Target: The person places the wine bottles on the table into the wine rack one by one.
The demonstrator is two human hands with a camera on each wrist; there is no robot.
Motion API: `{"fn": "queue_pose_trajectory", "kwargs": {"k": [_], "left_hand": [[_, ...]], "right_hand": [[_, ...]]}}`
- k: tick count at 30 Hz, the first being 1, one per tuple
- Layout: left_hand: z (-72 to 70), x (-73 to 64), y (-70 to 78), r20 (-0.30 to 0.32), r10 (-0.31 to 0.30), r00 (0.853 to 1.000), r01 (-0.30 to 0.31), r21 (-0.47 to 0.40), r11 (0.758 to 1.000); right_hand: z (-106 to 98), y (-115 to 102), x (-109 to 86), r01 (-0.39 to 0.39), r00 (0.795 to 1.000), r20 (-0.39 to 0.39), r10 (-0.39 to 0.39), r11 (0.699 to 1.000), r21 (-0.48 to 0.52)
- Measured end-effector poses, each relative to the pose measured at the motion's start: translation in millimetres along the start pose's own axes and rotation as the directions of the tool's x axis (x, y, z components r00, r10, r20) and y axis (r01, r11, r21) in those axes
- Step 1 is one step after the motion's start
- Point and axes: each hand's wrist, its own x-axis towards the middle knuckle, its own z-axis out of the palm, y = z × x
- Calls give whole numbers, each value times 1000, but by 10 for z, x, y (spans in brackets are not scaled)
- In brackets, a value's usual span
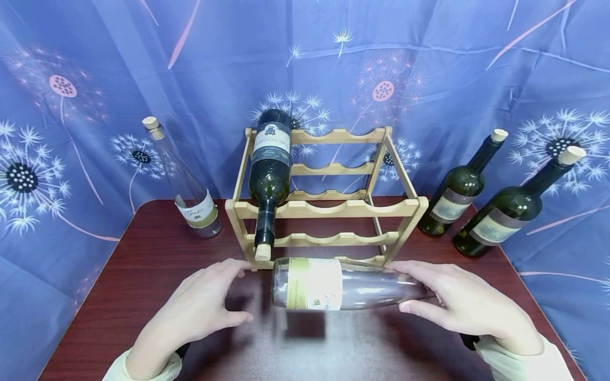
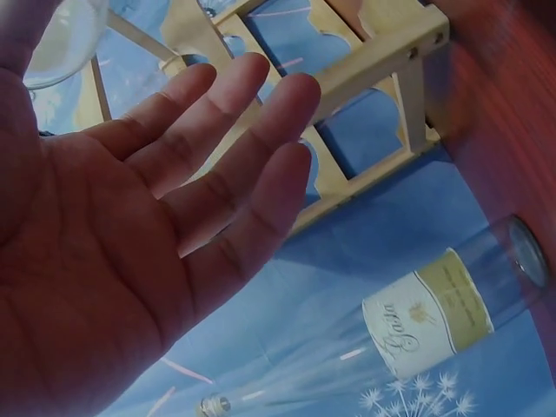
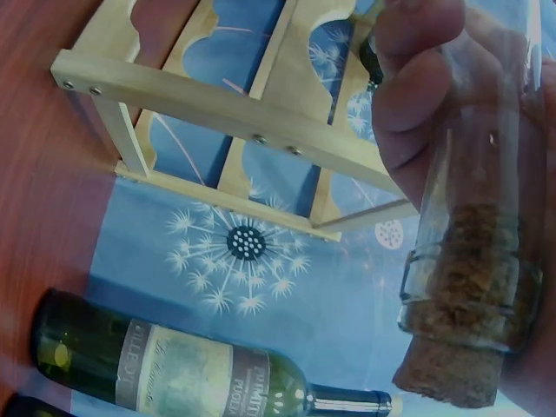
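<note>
A clear glass wine bottle (image 1: 371,288) with a white and yellow-green label lies level in front of the rack, its base toward the left. My right hand (image 1: 452,299) holds it around the neck; in the right wrist view a cork (image 3: 465,347) fills the bottle's mouth. To the left of the base, my left hand (image 1: 200,304) has its fingers extended and apart from the glass. Its bare palm faces the left wrist camera. A wooden wine rack (image 1: 329,210) stands behind, and a dark wine bottle (image 1: 270,174) rests in its top left place, corked neck pointing forward.
Another clear corked bottle (image 1: 197,211) stands upright left of the rack. Two dark green corked bottles, one nearer the rack (image 1: 452,198) and one farther right (image 1: 502,217), stand on the right. A blue dandelion-print cloth (image 1: 214,79) hangs behind the reddish-brown table (image 1: 128,270).
</note>
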Motion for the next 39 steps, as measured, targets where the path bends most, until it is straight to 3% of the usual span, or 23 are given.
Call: {"fn": "queue_pose_trajectory", "kwargs": {"k": [10, 18, 29, 39], "left_hand": [[-32, -31, -118, -4, -54, 999, 54, 12, 998], [-16, -52, -219, -9, -63, 998, 63, 4, 998], [-14, -60, -399, -19, -117, 993, 117, 18, 993], [-20, -56, -516, -40, -136, 990, 136, 20, 990]], "right_hand": [[-79, 12, -35, -15, 999, -30, 15, 1000, 13], [-108, 40, -37, 7, 998, -55, -1, 994, 113], [-123, 43, -56, -40, 993, -105, 51, 994, 104], [-54, 28, -17, 5, 985, -171, 27, 982, 186]]}}
